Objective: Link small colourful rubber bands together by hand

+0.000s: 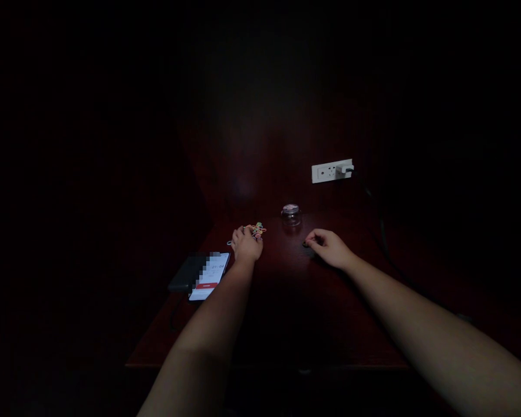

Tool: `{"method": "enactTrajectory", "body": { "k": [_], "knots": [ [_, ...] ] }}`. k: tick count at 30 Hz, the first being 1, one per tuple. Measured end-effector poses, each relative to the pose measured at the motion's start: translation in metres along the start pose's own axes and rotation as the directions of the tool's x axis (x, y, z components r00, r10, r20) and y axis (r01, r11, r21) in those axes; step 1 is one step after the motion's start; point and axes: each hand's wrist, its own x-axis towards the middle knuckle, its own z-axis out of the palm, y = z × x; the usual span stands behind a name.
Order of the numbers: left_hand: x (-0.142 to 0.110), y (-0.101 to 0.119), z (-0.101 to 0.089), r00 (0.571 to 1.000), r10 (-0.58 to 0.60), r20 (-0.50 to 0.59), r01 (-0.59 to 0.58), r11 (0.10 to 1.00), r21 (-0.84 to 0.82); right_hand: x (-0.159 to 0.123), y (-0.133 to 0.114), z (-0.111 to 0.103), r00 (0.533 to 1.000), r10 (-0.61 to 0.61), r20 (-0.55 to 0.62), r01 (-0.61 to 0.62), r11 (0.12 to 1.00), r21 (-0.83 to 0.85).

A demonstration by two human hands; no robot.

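A small pile of colourful loops that look like hair ties (257,230) lies on the dark red wooden table (286,313). Over the near left side of this pile, my left hand (246,244) rests with fingers spread, hiding some of the loops. To the right, my right hand (329,248) is low over the tabletop, thumb and fingers pinched together. A tiny dark thing (304,244) shows at its fingertips, too small and dim to name. Between and beyond both hands stands a clear jar (291,217) with a patterned lid on it.
A lit phone (211,278) lies at the table's left edge, partly against a dark flat object (184,274). On the back panel is a white socket (323,172) with a plugged-in charger (344,169). Its dark cable (382,231) runs down the right side.
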Motion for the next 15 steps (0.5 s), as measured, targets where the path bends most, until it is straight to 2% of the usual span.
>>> {"method": "enactTrajectory", "body": {
  "k": [4,6,15],
  "knots": [
    [0.017,-0.002,0.008,0.993,-0.052,0.109,0.051,0.999,0.011,0.001,0.001,0.0,1.0,0.011,0.008,-0.011,1.0,0.002],
    [0.024,-0.004,0.011,0.99,-0.04,0.138,0.038,0.999,0.013,0.001,0.001,0.001,1.0,0.011,0.008,-0.011,1.0,0.007],
    [0.031,-0.017,0.012,1.0,0.026,0.01,-0.025,0.997,-0.074,-0.001,-0.004,0.002,1.0,0.006,0.024,-0.007,1.0,0.029]
  ]
}}
